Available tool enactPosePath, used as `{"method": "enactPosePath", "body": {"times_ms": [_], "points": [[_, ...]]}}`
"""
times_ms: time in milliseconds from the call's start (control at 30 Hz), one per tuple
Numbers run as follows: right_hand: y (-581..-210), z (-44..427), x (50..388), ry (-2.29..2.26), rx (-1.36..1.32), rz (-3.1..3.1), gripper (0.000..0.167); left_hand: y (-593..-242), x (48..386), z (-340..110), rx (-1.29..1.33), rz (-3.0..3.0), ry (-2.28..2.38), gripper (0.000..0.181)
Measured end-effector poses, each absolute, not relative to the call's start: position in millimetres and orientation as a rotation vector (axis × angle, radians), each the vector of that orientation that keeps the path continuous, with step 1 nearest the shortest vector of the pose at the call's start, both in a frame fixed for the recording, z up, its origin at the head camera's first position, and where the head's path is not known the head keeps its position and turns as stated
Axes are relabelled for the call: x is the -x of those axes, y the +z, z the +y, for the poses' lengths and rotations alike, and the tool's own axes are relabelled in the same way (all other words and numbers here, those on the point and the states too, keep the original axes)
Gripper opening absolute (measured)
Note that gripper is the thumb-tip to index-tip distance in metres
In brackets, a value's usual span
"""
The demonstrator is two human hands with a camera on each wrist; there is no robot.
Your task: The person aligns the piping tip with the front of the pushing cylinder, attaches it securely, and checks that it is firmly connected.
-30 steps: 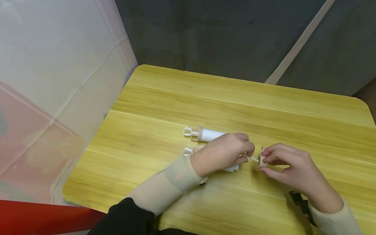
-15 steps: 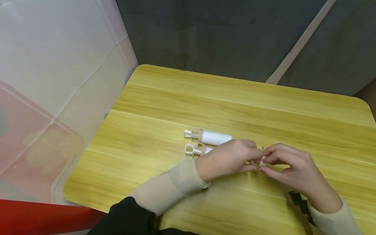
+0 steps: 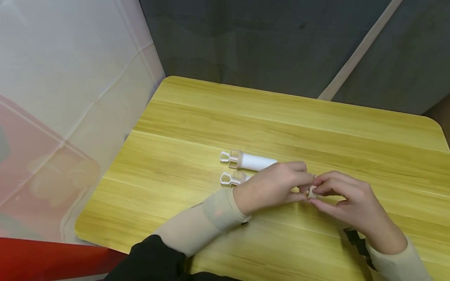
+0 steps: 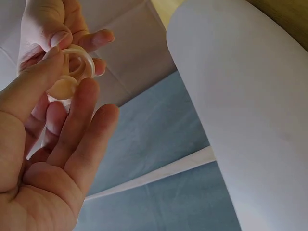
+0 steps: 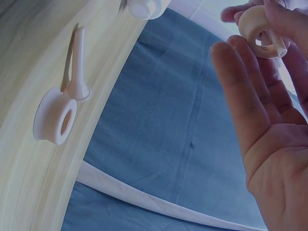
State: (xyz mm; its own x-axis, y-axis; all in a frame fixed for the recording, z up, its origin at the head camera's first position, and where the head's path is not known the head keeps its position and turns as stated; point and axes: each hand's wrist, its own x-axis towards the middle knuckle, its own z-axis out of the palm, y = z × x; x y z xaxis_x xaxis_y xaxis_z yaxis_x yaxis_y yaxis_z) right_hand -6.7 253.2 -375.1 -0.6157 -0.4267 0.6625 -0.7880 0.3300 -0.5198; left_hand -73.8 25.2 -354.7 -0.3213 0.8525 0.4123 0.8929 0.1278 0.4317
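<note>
Both hands meet over the table at a small beige ring-shaped cap [image 3: 312, 193]. My right hand [image 3: 351, 197] pinches the cap between thumb and fingers. My left hand [image 3: 275, 183] pinches at the cap's left side, on a slim tapered nozzle [image 5: 277, 43] that lies through the ring's hole in the right wrist view. The nozzle's round flared end [image 4: 62, 89] shows beside the ring in the left wrist view. Left of the hands lie two white syringe-like tubes with loop handles: the far tube [image 3: 259, 162] and the near tube [image 3: 234, 178], partly hidden by the left hand.
On the wood-patterned table [image 3: 183, 117], a second ring cap [image 5: 52, 118] and a second nozzle [image 5: 78, 65] lie side by side in the right wrist view. A white rounded end [image 5: 142, 8] shows near them. A dark cloth wall [image 3: 260, 43] stands behind the table.
My left hand has moved right, bringing the nozzle from just outside the ring cap up to and into it. My right hand holds nearly still.
</note>
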Motion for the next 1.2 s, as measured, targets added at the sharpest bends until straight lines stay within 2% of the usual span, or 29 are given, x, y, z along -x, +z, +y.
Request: {"method": "enactPosePath", "body": {"times_ms": [1200], "points": [[-371.6, 250.9, 4.9, 1.176, -1.01, -2.227, 0.029, -358.3, 79.0, 28.7, 1.93, -2.326, -0.996, 0.014]]}}
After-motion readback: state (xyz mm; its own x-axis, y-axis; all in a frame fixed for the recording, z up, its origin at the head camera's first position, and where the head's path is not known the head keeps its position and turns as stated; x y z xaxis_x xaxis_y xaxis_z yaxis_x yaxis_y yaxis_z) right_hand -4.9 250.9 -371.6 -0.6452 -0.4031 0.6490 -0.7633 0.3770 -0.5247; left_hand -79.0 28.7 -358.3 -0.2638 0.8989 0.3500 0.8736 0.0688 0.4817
